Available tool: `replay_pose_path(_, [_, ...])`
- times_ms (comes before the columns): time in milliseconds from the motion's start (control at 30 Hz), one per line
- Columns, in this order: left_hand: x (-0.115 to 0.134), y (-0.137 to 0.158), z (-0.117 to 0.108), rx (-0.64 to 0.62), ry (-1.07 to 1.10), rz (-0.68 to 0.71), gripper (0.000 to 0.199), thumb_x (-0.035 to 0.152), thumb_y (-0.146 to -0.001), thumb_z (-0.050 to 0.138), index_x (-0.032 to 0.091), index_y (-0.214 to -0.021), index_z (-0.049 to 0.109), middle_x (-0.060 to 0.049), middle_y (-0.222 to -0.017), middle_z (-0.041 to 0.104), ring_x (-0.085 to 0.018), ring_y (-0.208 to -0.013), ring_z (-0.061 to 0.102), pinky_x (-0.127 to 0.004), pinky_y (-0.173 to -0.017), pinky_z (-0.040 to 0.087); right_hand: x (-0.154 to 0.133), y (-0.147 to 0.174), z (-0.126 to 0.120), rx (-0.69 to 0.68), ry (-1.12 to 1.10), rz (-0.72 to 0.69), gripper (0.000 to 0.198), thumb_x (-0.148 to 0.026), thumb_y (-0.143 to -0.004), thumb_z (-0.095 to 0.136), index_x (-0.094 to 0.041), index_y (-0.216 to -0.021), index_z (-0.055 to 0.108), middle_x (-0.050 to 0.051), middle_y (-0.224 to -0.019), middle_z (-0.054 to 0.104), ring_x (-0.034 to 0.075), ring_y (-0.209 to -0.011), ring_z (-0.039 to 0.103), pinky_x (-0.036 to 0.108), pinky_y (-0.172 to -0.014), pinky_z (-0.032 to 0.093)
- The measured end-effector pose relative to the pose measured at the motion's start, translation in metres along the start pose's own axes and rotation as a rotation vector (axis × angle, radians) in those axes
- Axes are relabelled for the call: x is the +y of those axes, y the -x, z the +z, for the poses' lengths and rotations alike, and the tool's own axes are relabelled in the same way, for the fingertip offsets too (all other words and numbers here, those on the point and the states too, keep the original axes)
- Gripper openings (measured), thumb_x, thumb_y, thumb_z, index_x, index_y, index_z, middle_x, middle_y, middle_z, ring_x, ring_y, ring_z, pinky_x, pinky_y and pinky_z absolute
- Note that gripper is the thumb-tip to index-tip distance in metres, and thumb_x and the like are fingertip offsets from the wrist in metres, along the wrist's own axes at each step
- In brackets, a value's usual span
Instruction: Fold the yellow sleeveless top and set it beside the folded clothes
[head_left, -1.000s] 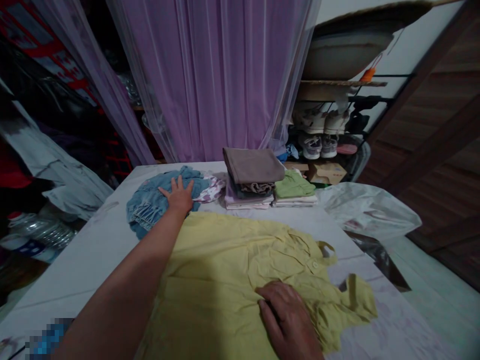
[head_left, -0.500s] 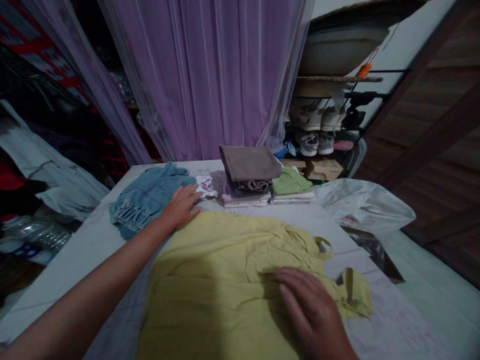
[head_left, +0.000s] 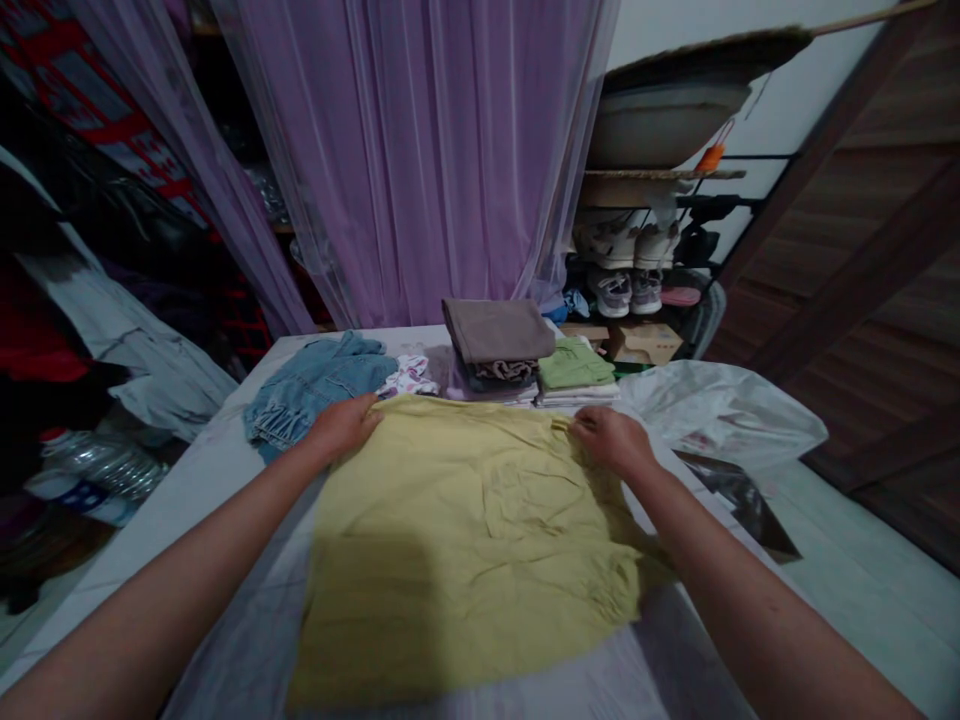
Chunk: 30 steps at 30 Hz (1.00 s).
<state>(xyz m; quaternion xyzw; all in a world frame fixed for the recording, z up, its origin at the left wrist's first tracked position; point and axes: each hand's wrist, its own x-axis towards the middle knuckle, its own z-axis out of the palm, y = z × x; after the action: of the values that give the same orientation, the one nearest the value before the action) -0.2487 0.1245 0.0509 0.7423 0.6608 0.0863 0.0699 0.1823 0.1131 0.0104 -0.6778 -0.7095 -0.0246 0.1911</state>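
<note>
A yellow garment (head_left: 450,530) spreads across the table in front of me, wrinkled and gathered on its right side. My left hand (head_left: 346,425) pinches its far left corner. At the far right corner, my right hand (head_left: 611,438) grips the fabric between thumb and fingers. The garment's far edge runs between the two hands and looks slightly raised. Just beyond my left hand lies a blue denim garment (head_left: 319,385) with a frayed edge. A white cloth with purple print (head_left: 411,376) touches it on the right.
A folded stack topped by a brown cloth (head_left: 499,332) stands at the table's far side, beside a stack with a green cloth (head_left: 576,364) on top. A clear plastic bag (head_left: 727,410) sits at the right edge. Behind are a purple curtain (head_left: 420,160) and shoes (head_left: 611,290) on a rack.
My right hand has moved from the garment's middle to its far right corner and taken hold. My left hand has closed on the far left corner. The straps no longer spread out at right.
</note>
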Motion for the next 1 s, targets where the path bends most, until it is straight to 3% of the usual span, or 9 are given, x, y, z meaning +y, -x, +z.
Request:
replay_pose_path(167, [-0.001, -0.004, -0.016, 0.157, -0.118, -0.122, 0.031, 0.032, -0.087, 0.050, 0.021, -0.111, 0.065, -0.013, -0.110, 0.067, -0.035, -0.107, 0.061, -0.043, -0.092, 0.044, -0.041, -0.021, -0.001, 0.102, 0.020, -0.044, 0.024, -0.025, -0.088, 0.053, -0.017, -0.100, 0.072, 0.014, -0.095, 0.071, 0.026, -0.086, 0.063, 0.038, -0.075, 0.043])
replay_pose_path(267, [0.012, 0.010, -0.004, 0.255, -0.177, -0.078, 0.046, 0.028, -0.085, 0.052, 0.015, -0.128, 0.056, -0.018, -0.136, 0.054, -0.037, -0.125, 0.050, -0.046, -0.101, 0.039, -0.051, -0.010, 0.006, 0.157, -0.018, -0.014, 0.037, -0.021, -0.086, 0.055, -0.016, -0.122, 0.064, 0.015, -0.111, 0.069, 0.028, -0.098, 0.061, 0.040, -0.082, 0.045])
replay_pose_path(333, [0.021, 0.031, 0.007, 0.270, -0.156, -0.008, 0.051, 0.030, -0.084, 0.053, 0.013, -0.133, 0.053, -0.018, -0.142, 0.049, -0.035, -0.130, 0.046, -0.045, -0.106, 0.036, -0.051, 0.010, 0.007, 0.177, -0.088, -0.052, 0.039, -0.019, -0.085, 0.054, -0.019, -0.123, 0.063, 0.012, -0.115, 0.068, 0.026, -0.103, 0.061, 0.038, -0.086, 0.046])
replay_pose_path(400, [0.030, 0.059, 0.016, 0.193, -0.111, 0.094, 0.045, 0.035, -0.087, 0.051, 0.015, -0.127, 0.059, -0.015, -0.136, 0.057, -0.031, -0.127, 0.049, -0.043, -0.107, 0.035, -0.048, 0.035, 0.003, 0.101, -0.161, -0.162, 0.032, -0.019, -0.086, 0.051, -0.021, -0.113, 0.068, 0.008, -0.111, 0.070, 0.023, -0.101, 0.062, 0.034, -0.087, 0.046])
replay_pose_path(500, [0.037, 0.102, 0.024, -0.004, -0.065, 0.221, 0.040, 0.045, -0.090, 0.045, 0.021, -0.112, 0.069, -0.010, -0.121, 0.068, -0.028, -0.118, 0.057, -0.042, -0.104, 0.037, -0.042, 0.071, -0.010, -0.124, -0.198, -0.294, 0.026, -0.023, -0.090, 0.048, -0.023, -0.097, 0.073, 0.005, -0.100, 0.074, 0.020, -0.097, 0.064, 0.033, -0.088, 0.044])
replay_pose_path(633, [0.034, 0.138, 0.024, -0.221, -0.064, 0.177, 0.050, 0.055, -0.085, 0.050, 0.022, -0.118, 0.067, -0.011, -0.123, 0.068, -0.030, -0.115, 0.060, -0.043, -0.099, 0.040, -0.038, 0.101, -0.029, -0.285, -0.138, -0.281, 0.026, -0.034, -0.088, 0.056, -0.022, -0.105, 0.072, 0.007, -0.107, 0.073, 0.024, -0.107, 0.061, 0.039, -0.095, 0.039])
replay_pose_path(733, [0.029, 0.147, 0.018, -0.292, -0.043, 0.127, 0.052, 0.053, -0.078, 0.057, 0.020, -0.116, 0.067, -0.012, -0.122, 0.068, -0.030, -0.113, 0.061, -0.038, -0.094, 0.043, -0.036, 0.110, -0.035, -0.313, -0.106, -0.289, 0.033, -0.034, -0.083, 0.062, -0.021, -0.112, 0.070, 0.010, -0.111, 0.071, 0.026, -0.111, 0.059, 0.042, -0.100, 0.035])
replay_pose_path(867, [0.033, 0.147, 0.002, -0.337, 0.119, 0.093, 0.033, 0.044, -0.076, 0.053, 0.021, -0.093, 0.070, -0.003, -0.095, 0.073, -0.022, -0.091, 0.065, -0.027, -0.077, 0.044, -0.029, 0.113, -0.037, -0.280, -0.148, -0.258, 0.038, -0.028, -0.080, 0.060, -0.020, -0.116, 0.068, 0.009, -0.108, 0.072, 0.024, -0.105, 0.061, 0.037, -0.097, 0.038])
replay_pose_path(1000, [0.041, 0.149, -0.024, -0.380, 0.359, 0.135, 0.038, 0.054, -0.076, 0.053, 0.018, -0.082, 0.063, 0.000, -0.079, 0.064, -0.017, -0.077, 0.058, -0.023, -0.068, 0.041, -0.024, 0.116, -0.046, -0.328, -0.197, -0.270, 0.024, -0.029, -0.082, 0.053, -0.018, -0.090, 0.072, 0.007, -0.089, 0.072, 0.021, -0.088, 0.064, 0.030, -0.081, 0.043])
